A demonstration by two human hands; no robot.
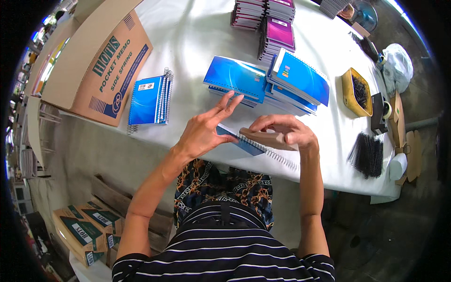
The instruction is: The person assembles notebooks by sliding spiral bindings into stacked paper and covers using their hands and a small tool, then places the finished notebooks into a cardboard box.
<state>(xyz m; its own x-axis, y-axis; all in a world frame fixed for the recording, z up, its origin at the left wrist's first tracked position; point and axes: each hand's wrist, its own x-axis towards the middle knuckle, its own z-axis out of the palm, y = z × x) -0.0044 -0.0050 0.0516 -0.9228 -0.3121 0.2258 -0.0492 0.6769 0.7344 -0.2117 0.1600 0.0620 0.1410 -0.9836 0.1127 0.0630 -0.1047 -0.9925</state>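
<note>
Starting on the left, a big brown cardboard box (89, 61) lies on its side on the white table (188, 37). Just beside it, to the right, sits a small stack of blue notebooks (149, 100) with wire coils along their right side.

Next comes the left hand (206, 129). Its fingers are spread out and point up and to the right, and the thumb and one finger pinch the left end of a blue notebook (242, 143). This notebook is held near the front edge of the table, between the two hands, and only a small part of it shows. A wire coil (279, 157) runs along its edge and sticks out to the lower right.

The right hand (286, 129) comes next. Its fingers curl down over a flat tan piece (268, 138) that lies across the notebook and its coil. The hand presses on it from above. The fingers are bent, not closed into a fist.

Behind the hands, farther back on the table, are more stacks of blue notebooks (268, 80). Behind those are stacks of purple notebooks (277, 33).

To the right is a yellow tray (350, 91) with dark bits inside. Below it lies a bunch of black coils (366, 155), well apart from the hands. A white bag (399, 61) sits at the far right.

At the bottom are the person's striped shirt (230, 249) and, on the floor to the left, some green and brown boxes (87, 230).
</note>
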